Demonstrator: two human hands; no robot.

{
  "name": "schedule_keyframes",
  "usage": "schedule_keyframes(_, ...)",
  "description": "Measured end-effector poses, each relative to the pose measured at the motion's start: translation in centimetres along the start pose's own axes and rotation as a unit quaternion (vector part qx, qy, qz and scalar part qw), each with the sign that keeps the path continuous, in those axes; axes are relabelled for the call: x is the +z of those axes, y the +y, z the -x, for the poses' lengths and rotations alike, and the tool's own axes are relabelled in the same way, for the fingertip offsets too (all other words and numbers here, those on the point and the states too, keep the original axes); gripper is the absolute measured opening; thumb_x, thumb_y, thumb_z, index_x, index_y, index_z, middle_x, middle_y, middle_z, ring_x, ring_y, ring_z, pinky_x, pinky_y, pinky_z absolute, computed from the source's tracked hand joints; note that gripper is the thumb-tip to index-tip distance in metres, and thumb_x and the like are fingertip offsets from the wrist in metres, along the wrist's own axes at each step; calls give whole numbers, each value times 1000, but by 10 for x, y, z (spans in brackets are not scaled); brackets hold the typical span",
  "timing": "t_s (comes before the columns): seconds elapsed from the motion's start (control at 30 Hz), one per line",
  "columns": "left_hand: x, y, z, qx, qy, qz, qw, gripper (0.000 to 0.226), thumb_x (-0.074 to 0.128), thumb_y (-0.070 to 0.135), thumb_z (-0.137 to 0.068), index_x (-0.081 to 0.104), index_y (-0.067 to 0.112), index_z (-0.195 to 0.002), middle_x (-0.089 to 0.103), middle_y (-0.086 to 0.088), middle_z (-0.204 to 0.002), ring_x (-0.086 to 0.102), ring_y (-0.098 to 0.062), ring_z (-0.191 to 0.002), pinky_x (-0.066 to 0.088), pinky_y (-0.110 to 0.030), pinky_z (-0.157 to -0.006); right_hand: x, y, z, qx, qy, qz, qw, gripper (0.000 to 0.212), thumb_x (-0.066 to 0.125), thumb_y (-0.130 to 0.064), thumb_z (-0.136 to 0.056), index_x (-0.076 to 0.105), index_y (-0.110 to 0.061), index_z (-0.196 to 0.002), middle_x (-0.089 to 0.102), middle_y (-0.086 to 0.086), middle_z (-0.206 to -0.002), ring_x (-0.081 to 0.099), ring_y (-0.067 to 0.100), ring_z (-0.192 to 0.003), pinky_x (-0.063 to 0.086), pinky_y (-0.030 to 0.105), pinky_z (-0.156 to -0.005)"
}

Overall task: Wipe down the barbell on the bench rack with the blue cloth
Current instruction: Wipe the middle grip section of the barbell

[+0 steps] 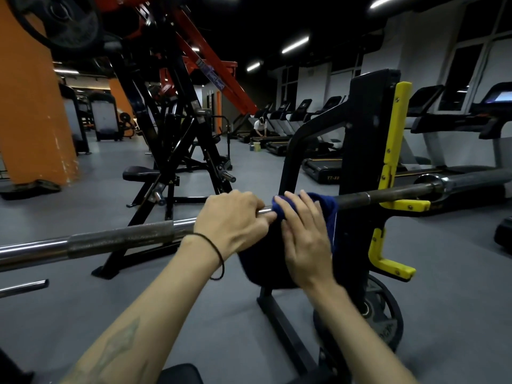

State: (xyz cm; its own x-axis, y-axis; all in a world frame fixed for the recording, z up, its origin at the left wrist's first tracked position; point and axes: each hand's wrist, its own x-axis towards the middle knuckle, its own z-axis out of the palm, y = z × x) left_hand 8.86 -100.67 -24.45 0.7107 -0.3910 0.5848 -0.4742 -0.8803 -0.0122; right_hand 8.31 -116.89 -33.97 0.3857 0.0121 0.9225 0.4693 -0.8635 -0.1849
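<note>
Left grip: the left hand [232, 217] clenches around the barbell [122, 236], fingers curled over the bar, just left of the cloth.
Right grip: the right hand [302, 236] lies with fingers nearly straight, pressing the blue cloth [328, 214] against the bar.
Cloth: draped over the barbell, hanging down beneath it, between the left hand and the rack upright.
Barbell: lies across the yellow hook [407, 205] of the black rack upright [365, 151].
Weight plate [385, 320]: leans at the foot of the upright, below the barbell.
Treadmills [468, 134]: behind the barbell's right end.
</note>
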Motion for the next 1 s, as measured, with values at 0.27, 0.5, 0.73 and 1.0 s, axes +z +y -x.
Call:
schedule_keyframes(0.27,23,0,21,70,96,-114,986,52,19,49,-102,63,24,-112,63,4,-88,60,-22,-74,40,-35,-59,12,-6,-6,176,92,-28,980,45,33,-27,-108,60,-13,-142,49,6,-154,23,22,-156,4,43,-130)
schedule_keyframes(0.5,35,-3,27,122,133,-118,977,59,33,52,-102,48,13,-144,61,-5,-106,56,-27,-85,46,-43,-71,-16,47,1,41,49,54,996,44,40,-22,-108,53,-15,-149,49,7,-156,32,23,-153,24,55,-125)
schedule_keyframes(0.73,33,-3,29,115,118,-116,980,63,32,55,-102,48,12,-145,61,-9,-128,57,-28,-116,45,-42,-95,-1,5,7,52,12,19,998,48,36,-26,-108,48,-16,-154,38,7,-164,17,23,-159,7,44,-130)
schedule_keyframes(1.0,30,0,31,106,100,-131,981,61,37,49,-99,46,12,-147,56,-10,-140,52,-29,-127,39,-41,-107,6,-5,-3,198,76,-1,977,50,29,-30,-109,49,-17,-153,35,6,-165,8,20,-160,6,48,-130)
